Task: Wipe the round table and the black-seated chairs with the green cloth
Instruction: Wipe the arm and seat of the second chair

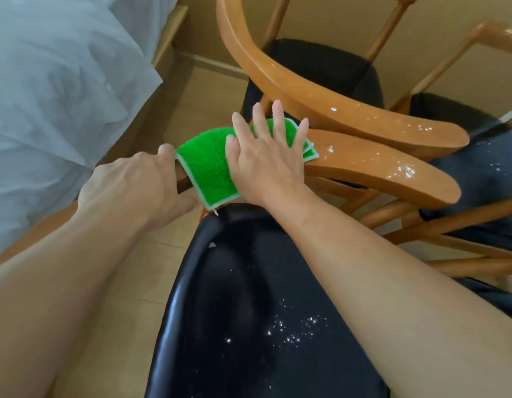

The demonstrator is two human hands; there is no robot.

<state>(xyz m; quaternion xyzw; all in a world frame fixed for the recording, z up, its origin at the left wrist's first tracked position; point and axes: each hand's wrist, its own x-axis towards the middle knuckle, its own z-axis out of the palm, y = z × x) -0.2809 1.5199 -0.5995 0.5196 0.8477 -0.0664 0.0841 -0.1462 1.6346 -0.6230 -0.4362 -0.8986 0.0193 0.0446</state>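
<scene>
green cloth nubby, flat under right hand, curved wooden chair back

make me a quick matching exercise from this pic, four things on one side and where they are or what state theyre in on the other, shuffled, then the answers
Things:
1. green cloth
2. left hand
3. right hand
4. black seat

States:
A. grips the end of the wooden backrest
B. dotted with white specks
C. lies draped over the wooden backrest
D. presses flat on the cloth, fingers straight

Pairs: 1-C, 2-A, 3-D, 4-B
</scene>
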